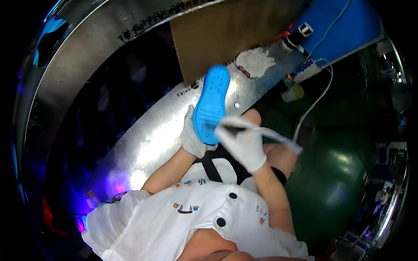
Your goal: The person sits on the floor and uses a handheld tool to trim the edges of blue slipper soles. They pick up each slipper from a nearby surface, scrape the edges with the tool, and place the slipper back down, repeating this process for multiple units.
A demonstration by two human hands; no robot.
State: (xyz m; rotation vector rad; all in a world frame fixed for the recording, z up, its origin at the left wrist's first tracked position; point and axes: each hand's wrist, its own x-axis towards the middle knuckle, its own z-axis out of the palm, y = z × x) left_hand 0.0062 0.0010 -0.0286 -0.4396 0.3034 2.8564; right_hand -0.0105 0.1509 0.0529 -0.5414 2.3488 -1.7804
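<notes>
A bright blue shoe sole (211, 102) stands roughly upright in front of me, its patterned face turned toward me. My left hand (190, 137), in a greyish-white glove, grips it by its lower left edge, some fingers hidden behind it. My right hand (244, 145), also gloved in white, is closed around a brush with a long pale handle (281, 138) that sticks out to the right. Motion smears this hand. The brush's blurred head lies over the lower part of the sole, and I cannot tell whether it touches.
Beyond the sole, a metal ledge (152, 126) carries a brown cardboard sheet (217, 35), a loose white glove (255, 61) and a black-and-white cylindrical object (299, 35). A blue panel (344, 30) stands far right. A white cable (311, 102) hangs over the green floor (326, 191).
</notes>
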